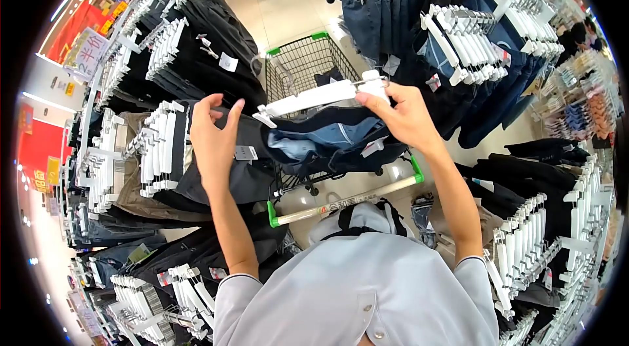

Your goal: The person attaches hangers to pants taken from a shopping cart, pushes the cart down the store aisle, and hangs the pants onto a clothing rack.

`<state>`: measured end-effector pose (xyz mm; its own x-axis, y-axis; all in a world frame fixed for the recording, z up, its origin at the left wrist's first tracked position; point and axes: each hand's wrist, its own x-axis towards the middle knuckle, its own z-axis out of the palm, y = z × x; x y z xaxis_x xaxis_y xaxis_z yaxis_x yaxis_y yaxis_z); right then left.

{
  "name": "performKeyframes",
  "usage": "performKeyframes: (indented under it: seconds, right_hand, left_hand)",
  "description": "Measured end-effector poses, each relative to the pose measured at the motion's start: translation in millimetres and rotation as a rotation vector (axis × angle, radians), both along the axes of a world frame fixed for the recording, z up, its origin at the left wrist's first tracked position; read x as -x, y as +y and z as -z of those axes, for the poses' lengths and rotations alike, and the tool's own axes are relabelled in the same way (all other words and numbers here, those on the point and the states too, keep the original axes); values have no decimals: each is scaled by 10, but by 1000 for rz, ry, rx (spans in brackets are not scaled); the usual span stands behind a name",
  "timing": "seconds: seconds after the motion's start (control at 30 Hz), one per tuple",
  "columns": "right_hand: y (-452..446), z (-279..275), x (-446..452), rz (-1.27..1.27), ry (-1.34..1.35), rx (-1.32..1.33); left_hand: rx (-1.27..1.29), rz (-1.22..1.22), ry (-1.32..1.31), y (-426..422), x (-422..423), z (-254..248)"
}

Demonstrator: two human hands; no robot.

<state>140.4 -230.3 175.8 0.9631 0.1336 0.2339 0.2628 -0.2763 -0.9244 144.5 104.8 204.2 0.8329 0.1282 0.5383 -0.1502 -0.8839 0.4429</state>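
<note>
Pinching one end of a smooth white hanger (318, 97), the right hand (405, 113) holds creased blue jeans (334, 137) over the near end of the wire cart (320, 36), hiding some mesh; the left hand (215, 133), thumb and fingers spread in a curve, is near the hanger's other end. Dark trousers (219, 25) line the cart's left, hung denim (383, 15) its right.

The person (354, 274) wears a pale grey shirt (308, 300) with short, dark-edged sleeves (232, 303) and small buttons (379, 335) in front.
</note>
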Motion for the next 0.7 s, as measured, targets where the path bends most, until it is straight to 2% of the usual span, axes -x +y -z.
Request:
performKeyframes:
  seconds: [0.03,0.1,0.2,0.23,0.27,0.33,0.4,0.47,0.5,0.53,0.6,0.7]
  right_hand:
    - [65,82,-7,-23,-84,-10]
    - [172,68,45,-71,-79,86]
    - [244,144,74,-123,-77,143]
    - [236,163,79,-122,-75,172]
    - [231,156,94,-123,-75,175]
    - [211,95,137,-103,-27,164]
    - [193,33,205,-86,40,144]
    - [148,102,215,-171,-23,92]
    - [173,143,212,-136,-183,27]
    - [109,125,234,-127,-181,26]
    - [-45,2,327,-130,112,32]
    - [-118,35,386,-70,154,8]
  left_hand:
    - [204,28,-39,-280,98,-143]
    - [456,430,22,-620,154,-104]
    - [36,794,-55,-1013,13,-57]
    - [81,875,58,-1053,-68,55]
    - [83,874,56,-1036,-126,158]
    - [559,1003,571,-997,-230,321]
    - [592,1053,565,-994,-229,432]
    - [871,1056,601,-1012,-218,510]
    - [925,1044,645,-1009,-230,490]
    - [922,1052,652,-1008,-239,512]
    - [906,1027,588,-1013,-227,588]
    - [849,1014,522,-1041,-205,588]
